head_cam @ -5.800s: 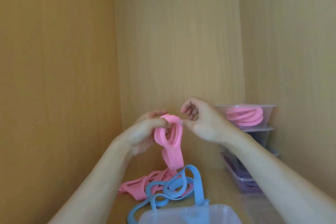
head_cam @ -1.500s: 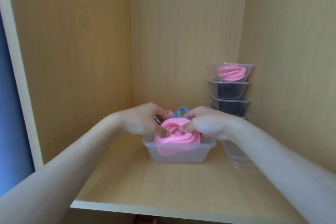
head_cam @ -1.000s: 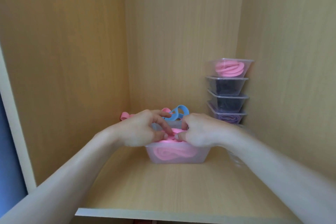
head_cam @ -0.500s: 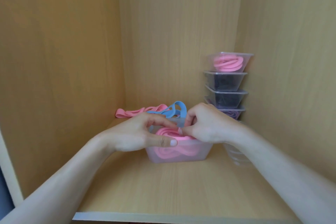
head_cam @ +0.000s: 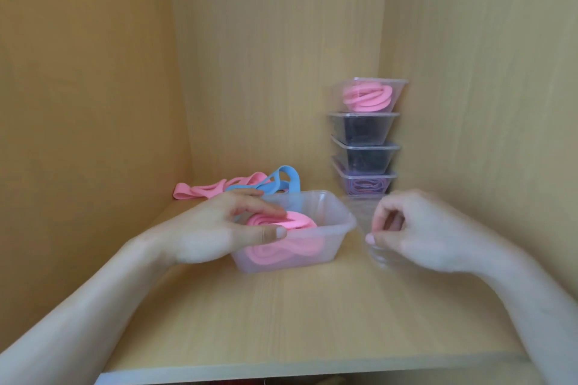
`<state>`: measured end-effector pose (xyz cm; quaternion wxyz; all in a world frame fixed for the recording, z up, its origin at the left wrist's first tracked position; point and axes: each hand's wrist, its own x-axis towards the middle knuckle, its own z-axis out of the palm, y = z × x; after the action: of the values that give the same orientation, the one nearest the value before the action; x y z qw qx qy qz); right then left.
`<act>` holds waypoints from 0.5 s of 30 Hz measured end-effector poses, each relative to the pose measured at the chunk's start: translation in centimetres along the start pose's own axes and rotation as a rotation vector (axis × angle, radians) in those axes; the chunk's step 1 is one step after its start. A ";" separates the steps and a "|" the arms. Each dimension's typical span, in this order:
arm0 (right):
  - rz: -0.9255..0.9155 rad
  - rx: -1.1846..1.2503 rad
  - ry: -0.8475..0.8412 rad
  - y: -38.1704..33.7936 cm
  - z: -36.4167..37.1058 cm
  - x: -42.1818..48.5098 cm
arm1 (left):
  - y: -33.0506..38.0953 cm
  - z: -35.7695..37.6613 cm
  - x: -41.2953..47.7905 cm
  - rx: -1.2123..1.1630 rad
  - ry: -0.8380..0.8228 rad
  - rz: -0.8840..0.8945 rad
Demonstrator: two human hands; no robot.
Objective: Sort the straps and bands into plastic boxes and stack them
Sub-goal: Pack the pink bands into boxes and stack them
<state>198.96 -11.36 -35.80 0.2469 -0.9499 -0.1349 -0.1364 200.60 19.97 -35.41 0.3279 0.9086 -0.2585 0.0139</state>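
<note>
A clear box (head_cam: 331, 237) stands mid-shelf with a coiled pink band (head_cam: 291, 222) inside. My left hand (head_cam: 219, 231) holds the box's left end, thumb on the outer front wall and fingers lying over the band. My right hand (head_cam: 416, 231) hovers to the right of the box with fingers loosely curled and nothing visible in them. It is in front of empty clear boxes (head_cam: 362, 212); I cannot tell if it touches them. Loose pink bands (head_cam: 206, 191) and a blue band (head_cam: 281, 181) lie behind the box.
A stack of filled boxes (head_cam: 366, 141) stands in the back right corner, with a pink-band box (head_cam: 369, 97) on top, dark ones below and a purple one at the bottom. Wooden walls close in on the left, back and right. The shelf's front edge (head_cam: 312, 366) is near me.
My right hand has let go of the pink band and moved right, away from the box. The band now lies coiled inside, and my left hand stays on the box.
</note>
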 end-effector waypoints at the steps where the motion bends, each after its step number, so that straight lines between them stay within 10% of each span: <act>1: 0.033 -0.034 -0.042 0.2 0.2 -0.2 | 0.0 0.1 0.1 0.002 0.004 -0.007; 15: 0.066 -0.175 0.013 0.4 1.7 -0.2 | 1.2 -0.7 0.8 0.087 -0.083 -0.019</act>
<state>199.26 -10.81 -37.46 0.1684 -0.9708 -0.0893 -0.1457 200.79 19.22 -33.95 0.2769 0.9242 -0.2626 -0.0157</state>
